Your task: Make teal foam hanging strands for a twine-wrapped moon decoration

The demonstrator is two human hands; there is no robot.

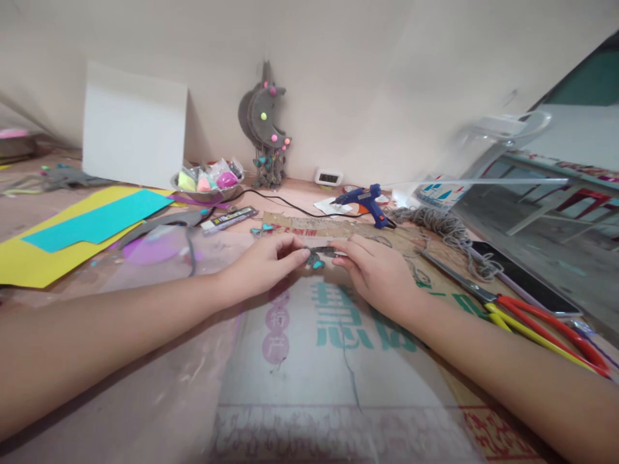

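Note:
Both hands meet over a flattened cardboard sheet (309, 361) on the table. My left hand (264, 264) pinches a small grey strip with teal bits (318, 256) at its left end. My right hand (372, 267) lies knuckles up and presses its fingertips on the right end of the same piece. The piece is tiny and partly covered by the fingers.
A blue glue gun (365, 201) lies behind the hands, with grey twine (445, 229) to its right. Red and yellow scissors (527, 319) and a black phone (525, 277) lie at the right. Yellow and teal paper sheets (91, 225), a bowl of coloured clay (207, 182) and a grey moon ornament (265, 122) stand at left and back.

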